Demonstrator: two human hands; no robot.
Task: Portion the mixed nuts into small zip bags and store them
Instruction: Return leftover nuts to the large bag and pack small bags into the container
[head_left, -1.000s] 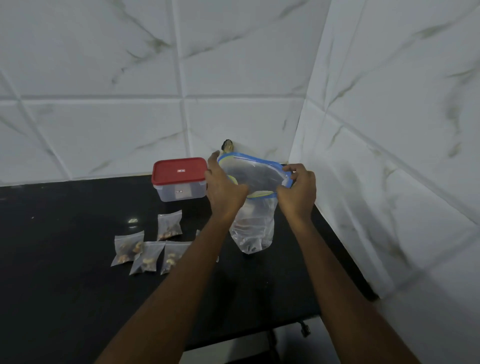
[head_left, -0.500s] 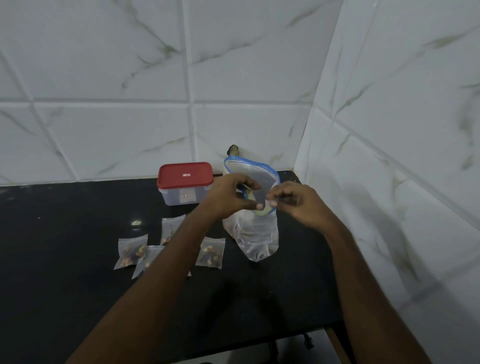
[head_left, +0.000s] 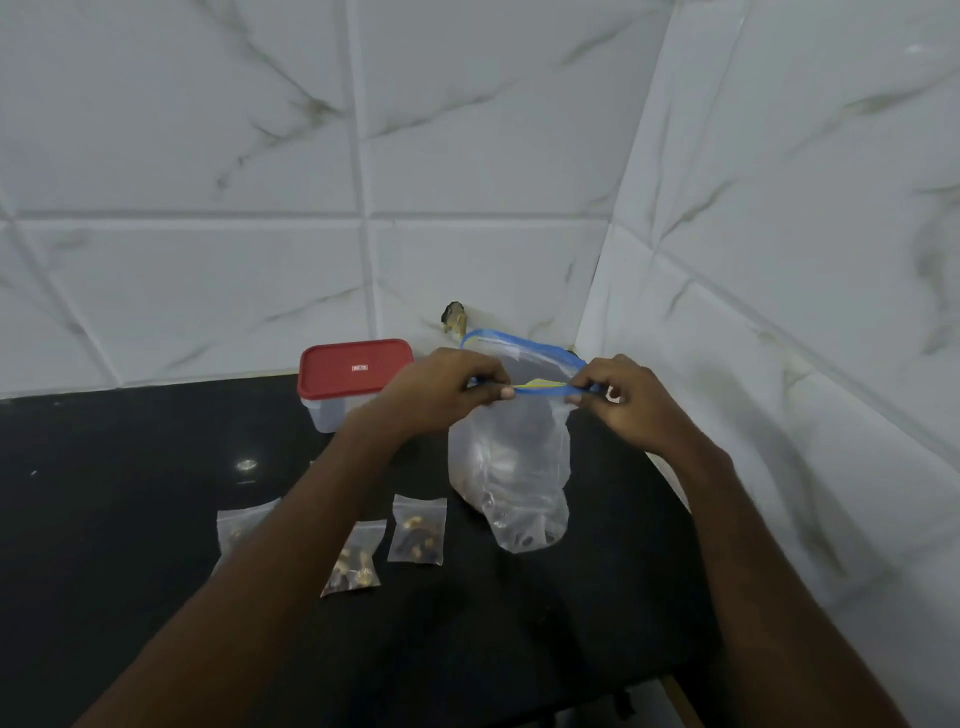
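Observation:
A large clear zip bag (head_left: 511, 467) with a blue and yellow zip strip stands on the black counter (head_left: 130, 493), a few nuts at its bottom. My left hand (head_left: 441, 397) pinches the zip strip at its left end. My right hand (head_left: 623, 400) pinches the strip at its right end. The front of the strip is pulled straight between them; the back rim still arcs open behind. Three small zip bags of nuts lie on the counter: one (head_left: 418, 530) beside the big bag, one (head_left: 356, 558) under my left forearm, one (head_left: 239, 527) further left, partly hidden.
A clear tub with a red lid (head_left: 353, 376) stands shut at the back by the tiled wall. A small dark hole or fitting (head_left: 453, 317) sits in the wall behind the bag. The counter's front edge runs close below my arms; a tiled wall closes the right side.
My hands went from holding the big bag's mouth wide open to pinching its zip strip together and drawing it flat. The camera moved closer.

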